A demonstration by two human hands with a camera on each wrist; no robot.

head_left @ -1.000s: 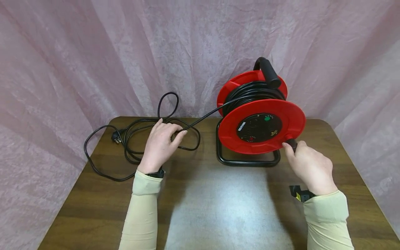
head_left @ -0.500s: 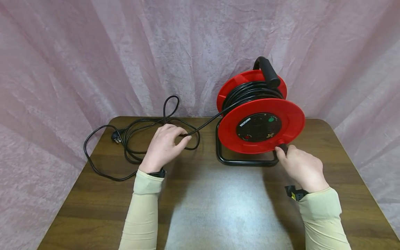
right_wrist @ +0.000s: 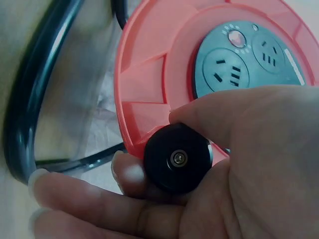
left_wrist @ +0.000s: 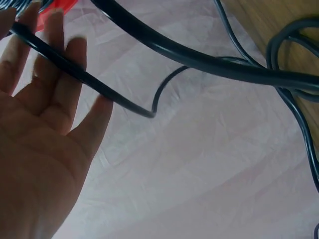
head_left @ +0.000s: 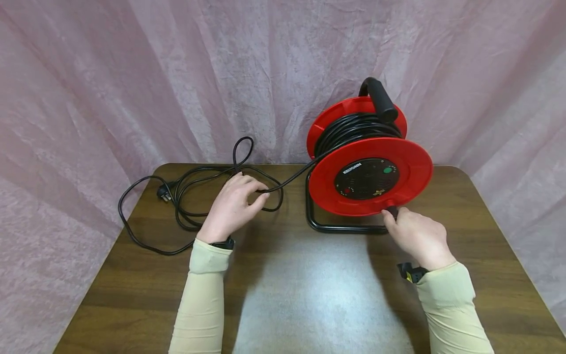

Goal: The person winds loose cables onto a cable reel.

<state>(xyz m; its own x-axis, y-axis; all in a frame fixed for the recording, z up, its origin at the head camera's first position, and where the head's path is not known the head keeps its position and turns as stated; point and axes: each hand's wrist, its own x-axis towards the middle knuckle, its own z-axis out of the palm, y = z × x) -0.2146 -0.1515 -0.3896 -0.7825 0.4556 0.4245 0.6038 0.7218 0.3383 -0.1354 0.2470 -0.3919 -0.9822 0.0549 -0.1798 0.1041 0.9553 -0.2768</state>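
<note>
A red cable reel (head_left: 415, 160) wound with black cable stands at the back right of the table. My right hand (head_left: 420, 236) holds its black crank knob (right_wrist: 178, 159) at the bottom of the front disc, thumb on one side and index finger on the other; the other fingers stretch past it in the right wrist view. Left of the reel, my left hand (head_left: 234, 204) pinches the black cable (head_left: 294, 178), which slopes up from the fingers to the drum. The cable crosses the fingers (left_wrist: 75, 52) in the left wrist view.
Loose cable loops (head_left: 185, 216) lie on the wooden table (head_left: 132, 290) at left, with a black plug (head_left: 165, 192) among them. The reel rests on a black tubular frame (head_left: 340, 229) with a carrying handle (head_left: 381, 101) on top. A pink curtain (head_left: 199, 83) hangs behind.
The reel has turned clockwise, its label and lights shifting round, and my right hand has moved left with the knob. My left hand has shifted slightly right, and the raised loop has sunk a little.
</note>
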